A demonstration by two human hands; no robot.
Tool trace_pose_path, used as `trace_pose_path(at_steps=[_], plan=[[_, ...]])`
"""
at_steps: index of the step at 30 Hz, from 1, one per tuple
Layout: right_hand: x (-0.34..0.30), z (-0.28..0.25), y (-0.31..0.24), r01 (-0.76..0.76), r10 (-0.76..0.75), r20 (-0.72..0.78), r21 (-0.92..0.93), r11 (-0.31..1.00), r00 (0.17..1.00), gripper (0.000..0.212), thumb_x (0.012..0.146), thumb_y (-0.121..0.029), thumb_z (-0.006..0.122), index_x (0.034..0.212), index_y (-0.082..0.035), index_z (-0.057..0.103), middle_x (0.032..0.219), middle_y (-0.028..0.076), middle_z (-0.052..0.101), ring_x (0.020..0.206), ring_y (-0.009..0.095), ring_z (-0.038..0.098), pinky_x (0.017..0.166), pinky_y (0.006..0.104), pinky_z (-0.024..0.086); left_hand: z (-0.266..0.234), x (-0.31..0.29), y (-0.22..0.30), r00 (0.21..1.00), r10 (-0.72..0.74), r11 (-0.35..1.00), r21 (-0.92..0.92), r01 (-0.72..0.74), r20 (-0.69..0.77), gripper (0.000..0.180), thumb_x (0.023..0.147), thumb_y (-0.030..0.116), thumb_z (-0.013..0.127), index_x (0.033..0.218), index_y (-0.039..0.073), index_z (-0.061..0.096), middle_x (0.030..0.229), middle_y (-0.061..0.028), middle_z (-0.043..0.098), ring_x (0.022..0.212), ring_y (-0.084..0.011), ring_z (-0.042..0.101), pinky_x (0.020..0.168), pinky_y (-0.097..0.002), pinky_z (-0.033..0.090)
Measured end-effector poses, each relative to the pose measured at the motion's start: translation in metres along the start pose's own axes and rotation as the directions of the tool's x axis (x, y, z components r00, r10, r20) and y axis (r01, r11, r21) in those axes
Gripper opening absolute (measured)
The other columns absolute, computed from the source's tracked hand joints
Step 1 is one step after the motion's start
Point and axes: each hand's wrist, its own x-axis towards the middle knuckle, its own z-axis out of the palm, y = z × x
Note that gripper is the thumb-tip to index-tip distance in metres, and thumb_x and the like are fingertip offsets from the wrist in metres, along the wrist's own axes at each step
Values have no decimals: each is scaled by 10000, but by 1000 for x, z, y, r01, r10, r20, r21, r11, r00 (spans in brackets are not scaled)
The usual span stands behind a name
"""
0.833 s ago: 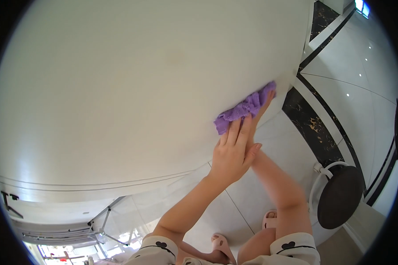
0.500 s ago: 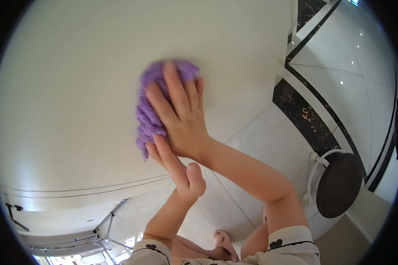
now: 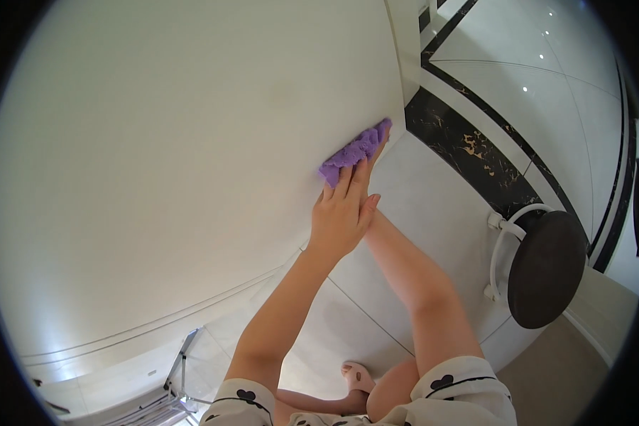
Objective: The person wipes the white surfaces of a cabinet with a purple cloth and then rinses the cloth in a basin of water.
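A fuzzy purple cloth, bunched into a narrow strip, lies against the right part of a large, smooth cream panel. My left hand has its fingers stretched out, with the fingertips touching the cloth's lower edge and the thumb pointing up to the right. Behind it, my right hand is mostly hidden; a sliver of it shows along the cloth's right side, close to the panel's edge. The cloth appears to be held against the panel by this hand.
At the right stands a round dark-topped stool with a white frame. Pale floor tiles with a black marble strip lie beyond the panel. A metal folding rack is at lower left. My foot in a pink slipper shows below.
Both hands and the purple cloth have moved right, toward the panel's edge. The cloth, spread wide under my right hand before, is now bunched narrower, and my left hand covers much of the right.
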Motion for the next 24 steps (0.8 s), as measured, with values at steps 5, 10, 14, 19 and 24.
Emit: trace_pose_path(at_steps=[5, 10, 14, 19, 24], plan=[[-10, -9, -7, -99, 99, 45, 18, 995, 994, 808, 825, -395, 511, 1449, -22, 159, 1488, 283, 73, 1346, 483, 137, 1072, 586, 126, -9, -1, 15, 983, -150, 954, -244, 173, 109, 563, 920, 319, 494, 1404, 76, 342, 1385, -211, 370, 1204, -440, 392, 976, -445, 376], [68, 31, -57, 64, -75, 137, 84, 994, 988, 802, 819, -338, 505, 1450, -8, 136, 1492, 296, 21, 1337, 513, 113, 1072, 588, 126, -62, 1, 12, 904, 153, 959, -162, -234, -400, 595, 949, 304, 374, 1384, -93, 287, 1454, -221, 299, 1337, -393, 197, 1094, -472, 111], [92, 32, -66, 135, -144, 174, 62, 989, 974, 701, 848, -294, 486, 1445, -53, 211, 1501, 247, 90, 1342, 498, 139, 1054, 641, 90, -63, 25, 12, 831, 190, 945, -132, -299, -523, 561, 946, 250, 374, 1372, -107, 296, 1460, -241, 246, 1327, -389, 178, 1078, -452, 145], [71, 9, 30, 172, -168, 72, -49, 984, 983, 704, 862, -374, 499, 1439, -76, 227, 1495, 227, 126, 1359, 433, 161, 1062, 612, 103, -20, 37, 13, 950, 81, 966, -212, -149, -300, 568, 878, 151, 512, 1399, 8, 333, 1390, -253, 313, 1221, -421, 316, 1007, -452, 299], [5, -47, 97, -153, 155, 75, -30, 988, 985, 663, 887, -391, 466, 1424, -75, 238, 1476, 215, 162, 1344, 397, 196, 1073, 551, 133, 47, 49, 8, 993, 20, 968, -248, -49, -116, 529, 903, 222, 505, 1398, 99, 366, 1368, -224, 345, 1184, -431, 387, 922, -440, 415]])
